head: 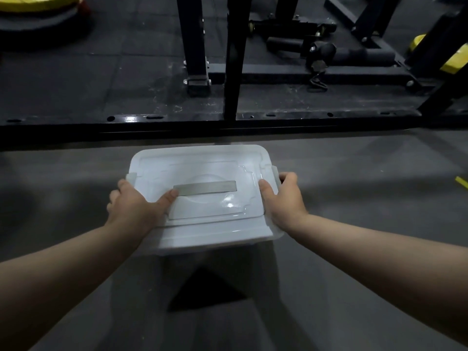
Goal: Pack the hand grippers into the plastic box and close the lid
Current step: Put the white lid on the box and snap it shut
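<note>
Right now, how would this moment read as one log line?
stage: closing | lid: on plastic box | left hand: left edge | right hand: right edge | hand grippers: unseen

Setting: a gym, weights area. Floor (pixel 76 79) beyond is dark rubber tile with visible seams, scuffed with pale marks. A black steel rack frame (pixel 195 46) stands on it, with 2 uprights near centre, bolted feet, and a long base rail (pixel 202 120) pierced by slots and holes. Behind it, black foam roller pads (pixel 362 55) on a machine or bench. Yellow padding or plastic (pixel 453 60) shows at the right edge. Top left, a stack of round plates (pixel 40 13), the uppermost yellow. Nearer ground is smooth grey flooring (pixel 354 173). Lighting is dim.
</note>
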Motion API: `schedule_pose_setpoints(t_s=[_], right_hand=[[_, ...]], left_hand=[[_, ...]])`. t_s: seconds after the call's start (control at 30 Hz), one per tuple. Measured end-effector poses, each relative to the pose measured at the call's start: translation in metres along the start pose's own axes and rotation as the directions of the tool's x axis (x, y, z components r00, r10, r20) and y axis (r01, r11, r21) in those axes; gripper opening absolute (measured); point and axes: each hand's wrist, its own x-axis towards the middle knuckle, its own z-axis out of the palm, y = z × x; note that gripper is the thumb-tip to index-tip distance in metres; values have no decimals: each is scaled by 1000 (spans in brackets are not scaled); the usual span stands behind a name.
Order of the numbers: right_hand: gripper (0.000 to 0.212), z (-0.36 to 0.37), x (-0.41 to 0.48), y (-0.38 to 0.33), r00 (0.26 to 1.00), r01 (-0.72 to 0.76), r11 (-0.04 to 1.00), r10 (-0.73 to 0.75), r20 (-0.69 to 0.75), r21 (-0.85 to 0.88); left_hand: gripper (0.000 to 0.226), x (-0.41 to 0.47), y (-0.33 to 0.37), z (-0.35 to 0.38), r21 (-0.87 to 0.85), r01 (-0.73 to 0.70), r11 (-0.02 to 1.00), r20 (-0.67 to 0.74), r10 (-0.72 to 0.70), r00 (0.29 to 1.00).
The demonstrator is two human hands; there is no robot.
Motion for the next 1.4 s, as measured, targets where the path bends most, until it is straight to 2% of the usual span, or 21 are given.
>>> schedule_pose_setpoints(t_s=[0.1, 0.23, 0.4, 0.83, 1.03, 1.17, 1.33, 1.4], right_hand=[[41, -3, 8, 0, 995, -84, 992, 78, 59, 97], [38, 3, 12, -4, 996, -60, 995, 65, 59, -77], [60, 17, 6, -13, 996, -84, 949, 76, -39, -305], [55, 22, 4, -11, 997, -10, 917, -19, -69, -399], [74, 28, -2, -12, 997, 28, 847, -61, -44, -531], [71, 30, -2, -13, 996, 22, 835, -67, -62, -550], [72, 29, -10, -18, 998, 4, 839, -35, -47, -544], [74, 27, -9, -20, 1000, 7, 853, -10, -2, -521]], left_hand=[[120, 1, -1, 1, -4, -7, 1000, -2, 7, 1000], [120, -2, -1, 1, 17, -12, 1000, -8, 13, 1000], [119, -5, -1, -1, 38, -24, 999, -11, 25, 1000], [118, -10, 1, 0, 84, -42, 996, -34, 45, 998], [118, -10, 0, 3, 115, -52, 992, -58, 59, 997], [117, -12, -1, 5, 163, -65, 985, -70, 77, 995], [114, -18, 2, 0, 194, -77, 978, -17, 82, 996], [107, -11, -3, -4, 193, -81, 978, 76, 67, 995]])
